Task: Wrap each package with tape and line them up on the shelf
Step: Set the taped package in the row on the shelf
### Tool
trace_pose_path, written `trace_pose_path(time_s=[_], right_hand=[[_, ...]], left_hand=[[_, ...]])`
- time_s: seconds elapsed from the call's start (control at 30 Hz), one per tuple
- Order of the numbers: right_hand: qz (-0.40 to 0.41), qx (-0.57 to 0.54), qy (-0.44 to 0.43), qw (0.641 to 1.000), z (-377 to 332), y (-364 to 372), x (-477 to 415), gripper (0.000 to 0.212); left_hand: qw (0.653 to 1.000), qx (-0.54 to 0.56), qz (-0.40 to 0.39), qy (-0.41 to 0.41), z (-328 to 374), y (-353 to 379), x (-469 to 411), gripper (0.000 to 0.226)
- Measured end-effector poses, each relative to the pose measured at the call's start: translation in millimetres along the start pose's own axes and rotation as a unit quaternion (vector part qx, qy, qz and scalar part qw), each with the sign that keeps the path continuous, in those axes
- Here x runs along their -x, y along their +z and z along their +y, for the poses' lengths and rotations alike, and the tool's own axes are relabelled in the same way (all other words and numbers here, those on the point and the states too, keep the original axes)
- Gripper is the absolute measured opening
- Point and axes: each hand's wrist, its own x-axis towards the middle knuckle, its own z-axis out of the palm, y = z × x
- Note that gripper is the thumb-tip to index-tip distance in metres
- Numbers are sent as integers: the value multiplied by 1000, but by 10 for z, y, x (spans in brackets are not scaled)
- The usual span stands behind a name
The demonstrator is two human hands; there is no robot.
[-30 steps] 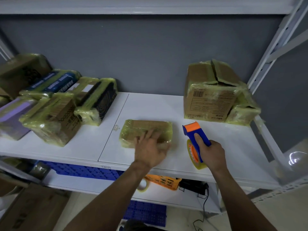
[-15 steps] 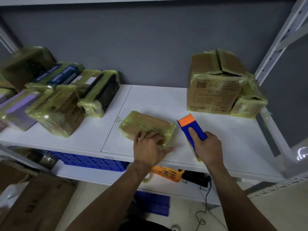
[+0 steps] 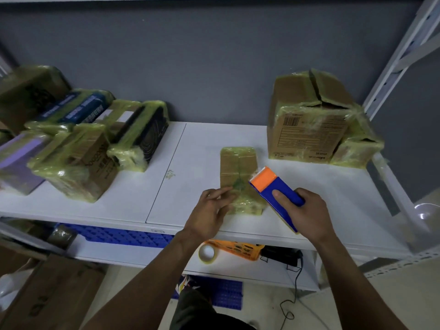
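Note:
A small flat cardboard package [image 3: 238, 167], wrapped in yellowish tape, lies lengthwise on the white shelf [image 3: 207, 139]. My left hand [image 3: 210, 213] rests on its near left corner with fingers fairly straight. My right hand [image 3: 307, 213] grips a blue tape dispenser [image 3: 276, 191] with an orange head, forefinger laid along its top. The orange head touches the package's right edge. Several taped packages [image 3: 78, 144] are lined up on the shelf's left side.
A larger taped cardboard box [image 3: 307, 125] and a small taped one [image 3: 357, 148] stand at the back right. The lower shelf holds a tape roll [image 3: 207, 253], an orange basket [image 3: 238, 250] and a black device with a cable. The rack's upright post [image 3: 400, 58] rises at the right.
The small package has been turned from lying crosswise to lying lengthwise. My right hand brought the dispenser's head against its right edge. My left hand slid to its near corner.

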Motion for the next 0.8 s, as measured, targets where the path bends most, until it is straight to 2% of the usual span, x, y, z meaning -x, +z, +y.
trace_pose_path(time_s=[0.2,0.3,0.37,0.47,0.57,0.67,0.8], right_hand=[[-5,-2,-28,1000,-194,-180,-10,60],[-48,16,-53,997,-295,-231,5,65],[-75,27,-65,995,-323,-237,40,62],[-98,10,-79,992,-329,-261,121,50],[-115,-3,-89,989,-372,-313,178,45],[-120,-20,-90,988,-407,-363,206,42],[-116,-21,-96,988,-394,-393,214,41]], left_hand=[[999,31,-37,-17,35,-46,-97,48],[989,88,-61,-97,191,-112,-71,54],[966,185,-18,-179,323,-186,-44,58],[906,364,29,-214,539,-314,-77,40],[869,432,-20,-241,736,-429,-86,46],[859,450,4,-244,783,-453,-57,33],[868,434,-1,-240,792,-487,-27,15]])
